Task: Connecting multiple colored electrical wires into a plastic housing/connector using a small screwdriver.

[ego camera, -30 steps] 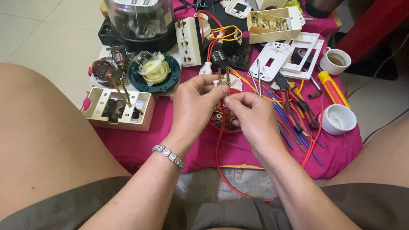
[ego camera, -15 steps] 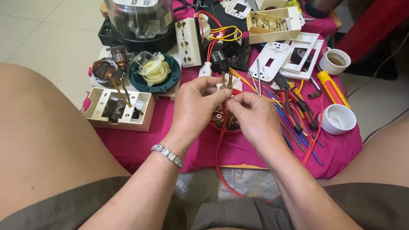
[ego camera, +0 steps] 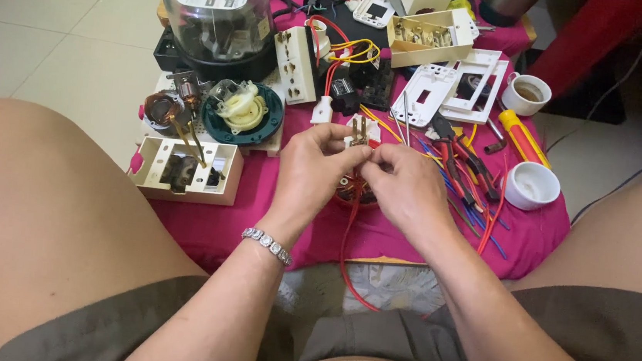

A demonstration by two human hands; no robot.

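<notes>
At frame centre, a small white plug [ego camera: 359,130] with brass prongs is pinched in the left hand [ego camera: 315,164]; its fingers are clenched to steady it; the right hand [ego camera: 406,184] fingertips are closed against it for fine work.

Even, soft daylight, bright overall. Pale tiled floor [ego camera: 55,33] at 10 o'clock slightly washed out. Glare on clear glass dome [ego camera: 216,9] at 11. Shadows faint. Focus sharp; mild wide-angle stretch at edges.
</notes>
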